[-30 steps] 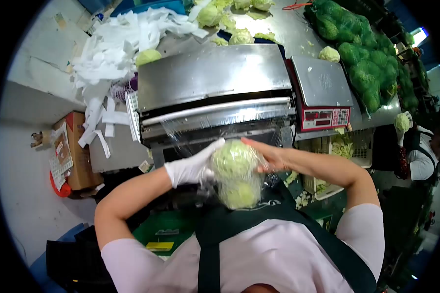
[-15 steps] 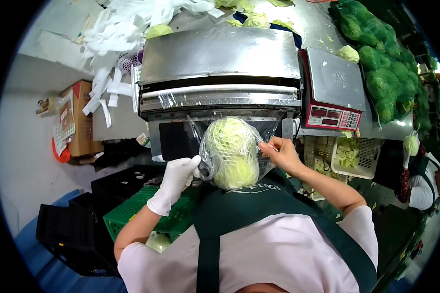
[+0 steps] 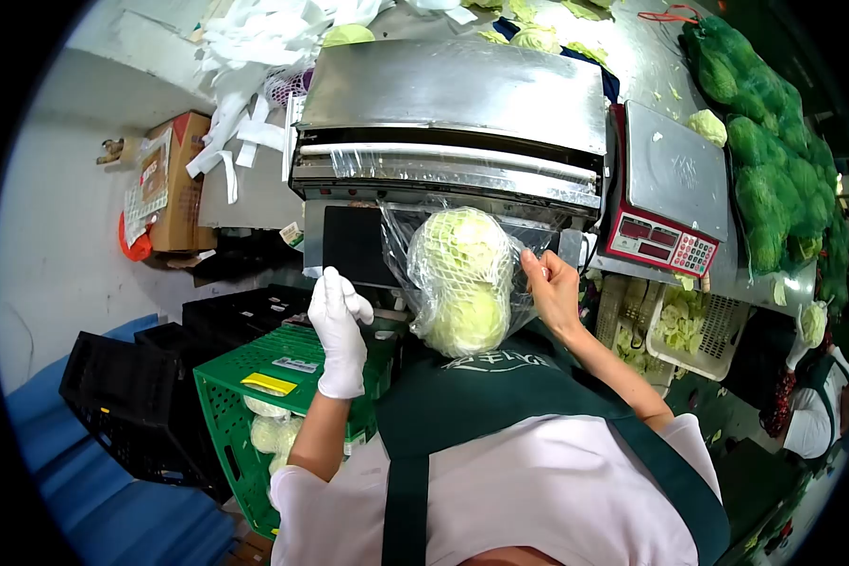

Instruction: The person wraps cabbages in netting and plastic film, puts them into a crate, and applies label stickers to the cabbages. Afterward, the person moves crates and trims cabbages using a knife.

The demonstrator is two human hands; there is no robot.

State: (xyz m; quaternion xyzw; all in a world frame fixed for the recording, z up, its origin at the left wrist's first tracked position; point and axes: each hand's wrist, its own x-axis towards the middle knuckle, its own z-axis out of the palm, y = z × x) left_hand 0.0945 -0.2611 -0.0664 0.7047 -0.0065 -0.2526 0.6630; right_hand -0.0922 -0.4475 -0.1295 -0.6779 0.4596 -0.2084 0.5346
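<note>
Two pale green cabbages (image 3: 457, 250) in white netting, one above the other, lie in clear cling film (image 3: 401, 255) in front of my chest, at the front of the wrapping machine (image 3: 457, 90). At their right side, my bare right hand (image 3: 555, 288) pinches the film's edge between thumb and fingers. My left hand (image 3: 338, 325), in a white glove, is up to the left of the cabbages, apart from the film. Its fingers are stretched upward and I see nothing in them. Below it is a green crate (image 3: 222, 415) with cabbages inside.
A red-framed scale (image 3: 670, 179) stands right of the machine, beside green net sacks of cabbages (image 3: 774, 170). A white basket (image 3: 707, 349) holds loose leaves. Black crates (image 3: 123, 406) are at the left. A co-worker (image 3: 811, 406) holds a cabbage at far right.
My left hand has let go of the film's left side and moved left and down, away from the cabbages. My right hand stays at the film's right edge. The view has shifted.
</note>
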